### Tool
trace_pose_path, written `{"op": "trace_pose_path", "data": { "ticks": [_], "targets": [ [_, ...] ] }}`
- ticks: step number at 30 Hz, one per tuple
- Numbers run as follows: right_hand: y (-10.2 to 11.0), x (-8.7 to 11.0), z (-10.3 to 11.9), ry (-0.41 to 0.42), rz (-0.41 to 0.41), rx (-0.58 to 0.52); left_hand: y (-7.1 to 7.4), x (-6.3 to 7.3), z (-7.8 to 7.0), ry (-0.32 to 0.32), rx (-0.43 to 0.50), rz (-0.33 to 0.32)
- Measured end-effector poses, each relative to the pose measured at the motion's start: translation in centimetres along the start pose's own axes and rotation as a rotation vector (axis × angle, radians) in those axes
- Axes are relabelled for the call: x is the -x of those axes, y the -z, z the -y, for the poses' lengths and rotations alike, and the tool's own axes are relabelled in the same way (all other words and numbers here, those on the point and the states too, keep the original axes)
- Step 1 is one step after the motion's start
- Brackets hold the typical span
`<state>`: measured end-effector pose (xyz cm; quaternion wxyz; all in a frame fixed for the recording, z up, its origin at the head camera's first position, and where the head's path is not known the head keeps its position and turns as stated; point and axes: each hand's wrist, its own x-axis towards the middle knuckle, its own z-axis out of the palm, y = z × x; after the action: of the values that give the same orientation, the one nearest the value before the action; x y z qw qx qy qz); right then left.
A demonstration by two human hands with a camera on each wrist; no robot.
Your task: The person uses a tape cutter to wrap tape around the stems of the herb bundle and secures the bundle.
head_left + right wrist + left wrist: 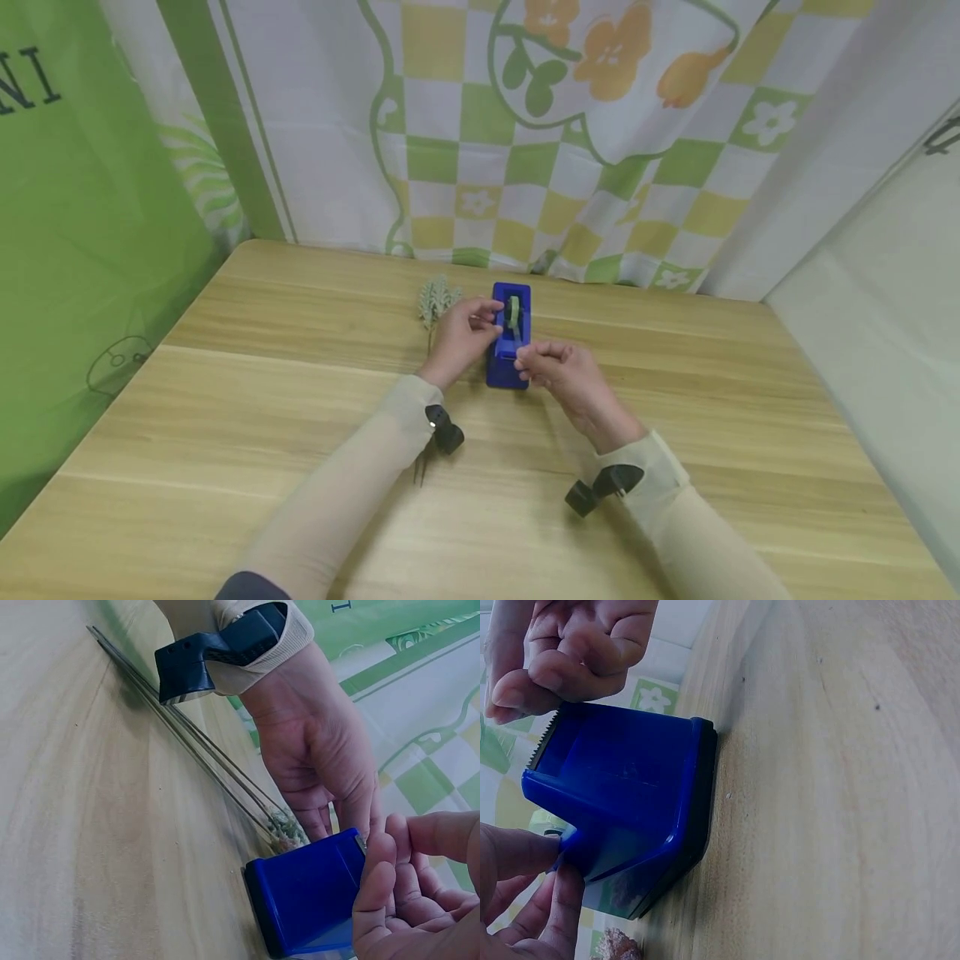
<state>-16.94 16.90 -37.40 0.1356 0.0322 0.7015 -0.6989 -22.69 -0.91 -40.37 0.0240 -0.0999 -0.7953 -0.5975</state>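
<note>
Thumb and fingertips of the right hand (572, 379) pinch the free end of the tape (514, 312); those of the left hand (459, 337) pinch the side of the blue dispenser (507, 377), upright on the wooden table (300, 408). Thin-stemmed sprigs (437, 300) lie beside it, partly under the left arm.

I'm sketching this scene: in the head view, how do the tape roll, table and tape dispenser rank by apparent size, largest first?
1. Table
2. Tape dispenser
3. Tape roll
</note>
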Motion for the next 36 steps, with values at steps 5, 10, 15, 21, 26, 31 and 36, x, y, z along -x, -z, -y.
{"op": "trace_pose_path", "data": {
  "ticks": [5, 10, 15, 21, 26, 31, 36],
  "targets": [
    [-0.1, 0.3, -0.2, -0.001, 0.011, -0.023, 0.0, 0.0, 0.0, -0.004, 0.002, -0.001],
    [-0.2, 0.6, -0.3, -0.013, 0.009, -0.031, 0.0, 0.1, -0.1, 0.0, 0.002, -0.002],
    [-0.2, 0.9, -0.5, -0.015, 0.002, -0.034, -0.1, 0.0, -0.1, -0.001, 0.004, -0.002],
    [-0.3, 1.2, -0.7, -0.015, 0.006, -0.036, -0.1, -0.1, 0.1, -0.007, 0.01, -0.011],
    [-0.4, 1.4, -0.8, -0.028, -0.007, -0.025, -0.1, 0.0, 0.1, -0.012, 0.011, -0.012],
    [-0.4, 1.7, -0.9, -0.036, -0.009, -0.027, -0.1, 0.0, 0.1, -0.014, 0.006, -0.01],
    [-0.4, 2.0, -1.0, -0.036, -0.002, -0.032, -0.1, 0.0, 0.0, -0.01, 0.005, -0.006]
  ]
}}
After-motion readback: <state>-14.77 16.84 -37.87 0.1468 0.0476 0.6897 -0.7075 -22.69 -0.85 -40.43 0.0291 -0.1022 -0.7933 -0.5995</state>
